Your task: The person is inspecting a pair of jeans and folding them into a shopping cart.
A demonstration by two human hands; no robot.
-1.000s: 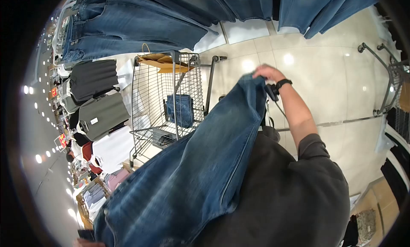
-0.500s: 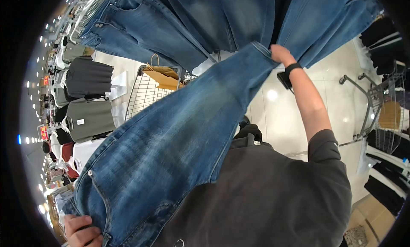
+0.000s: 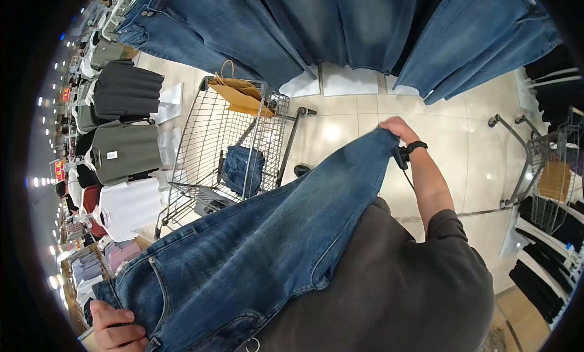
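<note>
A pair of blue jeans (image 3: 261, 224) stretches slantwise across my front, from the lower left up to the upper right. My left hand (image 3: 115, 331) is closed around the waistband near the front pocket, its fingers curled over the denim. At the other end, my right hand (image 3: 399, 128) grips the leg hem. A black band and a small dark device with a cord sit at my right wrist. The jeans cover part of my dark grey shirt (image 3: 389, 279).
Several jeans (image 3: 316, 23) hang along the far side. Beyond my jeans stands a wire shopping cart (image 3: 201, 130) holding a paper bag (image 3: 243, 99) and folded denim (image 3: 243, 169). Another cart (image 3: 547, 163) is at right. Shirts (image 3: 128, 151) hang at left.
My right hand has come down and nearer with the hem, away from the hanging jeans. The leg now lies lower, uncovering more of the cart and floor. My left hand keeps its hold.
</note>
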